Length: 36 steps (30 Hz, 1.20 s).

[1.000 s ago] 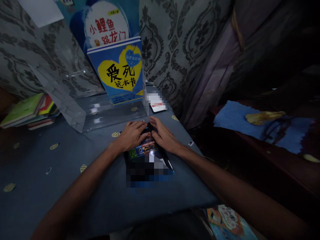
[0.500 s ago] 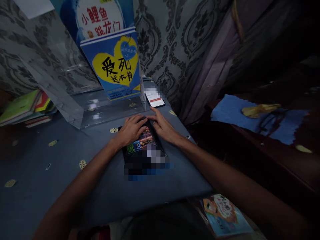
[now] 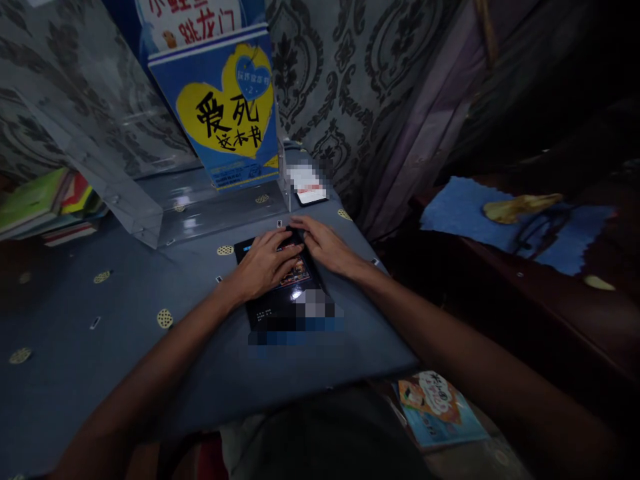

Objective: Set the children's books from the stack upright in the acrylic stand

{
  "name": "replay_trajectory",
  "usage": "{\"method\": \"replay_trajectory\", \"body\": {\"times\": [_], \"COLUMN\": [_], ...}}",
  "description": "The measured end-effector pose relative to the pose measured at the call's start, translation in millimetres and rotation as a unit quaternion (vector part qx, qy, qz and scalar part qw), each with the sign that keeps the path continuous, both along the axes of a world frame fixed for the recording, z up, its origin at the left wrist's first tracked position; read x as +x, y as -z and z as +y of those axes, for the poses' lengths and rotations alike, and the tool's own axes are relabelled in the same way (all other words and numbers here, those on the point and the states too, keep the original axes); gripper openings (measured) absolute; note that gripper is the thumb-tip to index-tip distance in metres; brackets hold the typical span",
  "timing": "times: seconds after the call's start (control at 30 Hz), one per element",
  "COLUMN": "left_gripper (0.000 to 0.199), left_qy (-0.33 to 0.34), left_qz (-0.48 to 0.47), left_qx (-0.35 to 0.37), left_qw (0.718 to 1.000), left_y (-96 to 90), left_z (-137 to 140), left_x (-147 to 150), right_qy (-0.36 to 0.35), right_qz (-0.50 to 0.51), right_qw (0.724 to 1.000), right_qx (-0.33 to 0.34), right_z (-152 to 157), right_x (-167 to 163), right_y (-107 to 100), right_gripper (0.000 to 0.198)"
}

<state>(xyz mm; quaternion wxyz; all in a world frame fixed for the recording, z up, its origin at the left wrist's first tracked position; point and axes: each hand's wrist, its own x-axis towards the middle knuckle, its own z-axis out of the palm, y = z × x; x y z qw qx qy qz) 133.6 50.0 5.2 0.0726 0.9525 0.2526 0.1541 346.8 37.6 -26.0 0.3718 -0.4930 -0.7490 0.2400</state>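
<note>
A thin, glossy black book (image 3: 270, 308) lies on the cloth-covered table, with small coloured pictures and a little pale print on its surface. Its lower right part is blurred out. Across its upper part rests my left hand (image 3: 265, 265), palm down and fingers stretched out, hiding much of the pictures. My right hand (image 3: 327, 247) is at the book's upper right edge, fingers extended and close to the left fingertips. Whether the right fingertips pinch the edge I cannot make out. Beyond that hand lies a phone (image 3: 314, 197) with a lit, partly blurred screen.
A clear acrylic stand (image 3: 135, 200) holds a blue picture book (image 3: 225, 120) upright behind my hands. Stacked books (image 3: 35, 200) are at the far left. The table (image 3: 200, 373) ends at the right; a blue cloth (image 3: 465, 213) and another book (image 3: 440, 417) lie beyond and below.
The book's visible surface has changed from rows of coloured pictures to mostly black with small print. My left hand has slid slightly towards me. The view has tilted down a little.
</note>
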Motion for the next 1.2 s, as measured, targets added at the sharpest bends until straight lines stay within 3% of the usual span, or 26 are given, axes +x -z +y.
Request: {"method": "replay_trajectory", "body": {"times": [0.27, 0.67, 0.87, 1.07, 1.2], "left_gripper": [0.037, 0.038, 0.039, 0.041, 0.038], "left_qy": [0.043, 0.119, 0.116, 0.113, 0.009], "left_qz": [0.012, 0.025, 0.040, 0.039, 0.020], "left_qx": [-0.015, -0.041, -0.048, -0.024, -0.011], "left_qw": [0.999, 0.992, 0.991, 0.993, 1.000], "left_y": [-11.9, -14.7, -16.2, -26.7, -17.0], "left_z": [-34, -79, -92, -75, -34], "left_x": [2, 2, -2, -13, -45], "right_qy": [0.008, 0.018, 0.019, 0.022, 0.018], "right_qz": [-0.007, -0.035, -0.050, -0.076, -0.087], "right_qw": [1.000, 0.999, 0.998, 0.996, 0.994], "right_qx": [0.002, 0.005, 0.026, 0.042, 0.065], "right_z": [-2, -4, -4, -5, -6], "right_x": [-3, -5, -4, -5, -7], "right_y": [-3, -3, -1, 0, 2], "right_gripper": [0.047, 0.046, 0.046, 0.044, 0.042]}}
